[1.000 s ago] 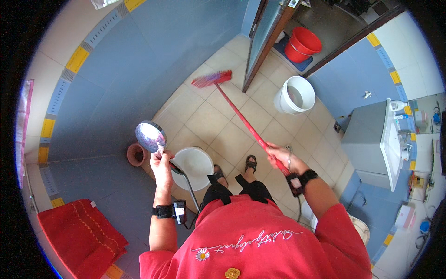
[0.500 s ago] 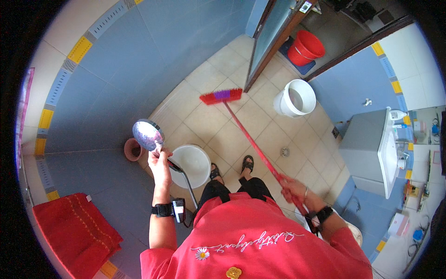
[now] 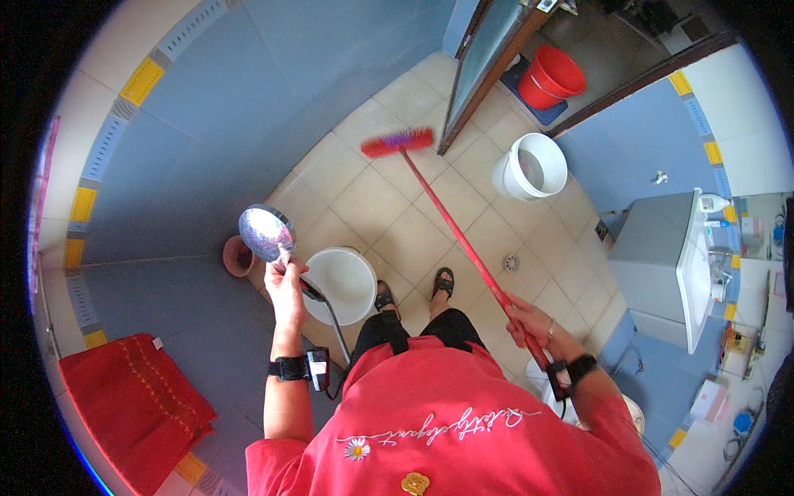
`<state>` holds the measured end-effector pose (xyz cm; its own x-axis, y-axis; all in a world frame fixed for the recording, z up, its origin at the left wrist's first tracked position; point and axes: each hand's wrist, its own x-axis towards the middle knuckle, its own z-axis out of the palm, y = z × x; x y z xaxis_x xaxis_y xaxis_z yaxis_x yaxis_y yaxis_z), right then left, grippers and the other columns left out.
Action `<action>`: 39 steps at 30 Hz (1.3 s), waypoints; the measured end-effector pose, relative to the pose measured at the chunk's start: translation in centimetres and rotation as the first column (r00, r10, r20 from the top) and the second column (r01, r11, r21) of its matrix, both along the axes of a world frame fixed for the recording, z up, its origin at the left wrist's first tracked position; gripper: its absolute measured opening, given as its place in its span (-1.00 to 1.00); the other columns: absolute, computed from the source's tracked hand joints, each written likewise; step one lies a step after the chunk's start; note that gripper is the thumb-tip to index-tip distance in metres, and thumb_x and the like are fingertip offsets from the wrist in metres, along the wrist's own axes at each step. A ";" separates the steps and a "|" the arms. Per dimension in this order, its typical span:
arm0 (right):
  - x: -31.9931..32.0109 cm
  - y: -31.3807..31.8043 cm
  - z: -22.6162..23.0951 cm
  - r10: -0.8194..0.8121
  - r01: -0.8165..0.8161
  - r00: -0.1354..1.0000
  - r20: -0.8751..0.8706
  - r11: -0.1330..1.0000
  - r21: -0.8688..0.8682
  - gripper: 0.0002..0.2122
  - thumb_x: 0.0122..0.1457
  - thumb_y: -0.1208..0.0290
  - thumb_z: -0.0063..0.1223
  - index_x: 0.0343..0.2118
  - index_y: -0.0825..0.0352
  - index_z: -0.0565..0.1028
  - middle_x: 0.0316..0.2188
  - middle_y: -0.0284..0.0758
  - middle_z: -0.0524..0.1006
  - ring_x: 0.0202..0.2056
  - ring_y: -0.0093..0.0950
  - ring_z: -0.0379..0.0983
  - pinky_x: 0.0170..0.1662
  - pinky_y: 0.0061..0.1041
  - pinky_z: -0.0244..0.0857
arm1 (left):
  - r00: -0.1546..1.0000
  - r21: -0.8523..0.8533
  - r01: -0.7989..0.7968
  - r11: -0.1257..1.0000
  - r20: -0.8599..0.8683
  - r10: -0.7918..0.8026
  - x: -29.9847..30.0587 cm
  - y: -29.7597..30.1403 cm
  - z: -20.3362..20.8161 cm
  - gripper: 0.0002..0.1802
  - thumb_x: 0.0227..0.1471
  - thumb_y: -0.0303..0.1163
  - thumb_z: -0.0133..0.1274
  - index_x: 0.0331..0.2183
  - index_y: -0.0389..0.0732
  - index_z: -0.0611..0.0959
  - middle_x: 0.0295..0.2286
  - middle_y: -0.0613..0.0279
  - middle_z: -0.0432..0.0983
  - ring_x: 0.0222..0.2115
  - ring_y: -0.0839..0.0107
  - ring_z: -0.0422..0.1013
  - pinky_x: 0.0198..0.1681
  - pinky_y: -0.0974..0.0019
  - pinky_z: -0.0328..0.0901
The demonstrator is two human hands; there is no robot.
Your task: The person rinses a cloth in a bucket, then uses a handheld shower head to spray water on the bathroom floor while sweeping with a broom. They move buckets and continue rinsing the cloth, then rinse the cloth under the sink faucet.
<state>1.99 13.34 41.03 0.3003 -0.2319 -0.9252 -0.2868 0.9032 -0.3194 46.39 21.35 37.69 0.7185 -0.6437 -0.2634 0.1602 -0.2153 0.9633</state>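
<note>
My left hand (image 3: 286,296) is closed round the handle of a shower head (image 3: 266,235), whose shiny round back faces up. A grey hose runs from it down towards my body. My right hand (image 3: 529,322) grips the red pole of a broom (image 3: 451,221) near its upper end. The red and purple bristle head (image 3: 397,142) is at the far part of the tiled floor, close to the door. Below and beside my left hand stands a white basin (image 3: 347,285) on the floor.
A white bucket (image 3: 506,178) stands right of the broom, and a red bucket (image 3: 552,78) sits beyond the doorway. The open door (image 3: 484,78) juts in. A pink bin (image 3: 239,256) stands by the left wall. A washbasin cabinet (image 3: 653,240) is at right; a red towel (image 3: 132,405) hangs at left.
The broom's head has shifted a little farther away and slightly right, and my right hand has moved slightly forward with the pole. My left hand holds the shower head nearly still.
</note>
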 end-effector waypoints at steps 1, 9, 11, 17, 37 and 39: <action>-0.6 1.1 0.6 -0.029 0.032 0.998 -0.051 0.998 0.058 -0.48 0.14 0.24 -0.12 0.15 -0.07 0.00 -0.69 -0.38 0.28 -0.81 -0.58 0.15 -0.77 -0.52 0.13 | 1.000 -0.013 0.011 1.000 -0.018 -0.011 0.1 0.1 -0.1 -0.97 -0.09 -0.47 -0.06 -0.50 -0.18 0.42 -0.59 0.36 0.39 -0.54 0.58 0.29 -0.41 0.49 0.18; 4.4 -5.8 -4.0 0.064 -0.068 0.997 -0.049 0.994 -0.089 -0.51 0.16 0.26 -0.14 0.14 -0.04 0.01 -0.68 -0.42 0.27 -0.77 -0.62 0.15 -0.76 -0.54 0.10 | 0.999 -0.019 -0.007 1.000 -0.035 0.006 0.1 0.2 -0.6 -0.93 -0.09 -0.47 -0.03 -0.48 -0.18 0.41 -0.57 0.35 0.40 -0.59 0.65 0.24 -0.50 0.57 0.13; 6.8 -9.3 -6.0 0.016 -0.010 0.998 0.066 0.995 -0.096 -0.56 0.16 0.23 -0.16 0.10 0.00 0.06 -0.67 -0.44 0.27 -0.75 -0.63 0.17 -0.76 -0.57 0.11 | 1.000 -0.026 -0.010 1.000 -0.021 0.009 0.0 0.2 -0.4 -0.93 -0.09 -0.47 -0.04 -0.47 -0.18 0.41 -0.57 0.36 0.39 -0.57 0.62 0.26 -0.48 0.54 0.15; 5.6 -7.7 -5.1 0.163 -0.178 0.983 -0.083 0.961 -0.212 -0.57 0.16 0.21 -0.16 0.09 -0.01 0.07 -0.70 -0.43 0.26 -0.79 -0.61 0.15 -0.78 -0.59 0.09 | 0.998 0.011 -0.040 0.999 -0.050 0.040 -0.1 -0.1 0.1 -0.96 -0.08 -0.48 -0.05 -0.48 -0.18 0.41 -0.59 0.37 0.40 -0.57 0.65 0.28 -0.51 0.57 0.13; 4.9 -8.0 -7.1 0.175 -0.196 0.978 -0.110 0.955 -0.222 -0.53 0.17 0.17 -0.19 0.14 0.00 0.04 -0.70 -0.42 0.27 -0.80 -0.62 0.14 -0.79 -0.59 0.10 | 1.000 -0.046 0.021 0.999 -0.007 -0.021 0.0 -0.6 0.9 -0.97 -0.09 -0.52 -0.08 -0.52 -0.19 0.41 -0.60 0.36 0.38 -0.55 0.61 0.27 -0.43 0.53 0.18; 2.0 -3.9 -3.9 0.146 -0.160 0.984 -0.097 0.974 -0.159 -0.46 0.13 0.10 -0.14 0.16 -0.03 0.00 -0.70 -0.40 0.29 -0.81 -0.59 0.18 -0.77 -0.57 0.13 | 0.999 -0.034 0.006 0.999 -0.040 -0.007 -0.1 -0.7 1.0 -0.97 -0.08 -0.51 -0.08 -0.52 -0.19 0.41 -0.60 0.36 0.38 -0.56 0.61 0.27 -0.45 0.53 0.17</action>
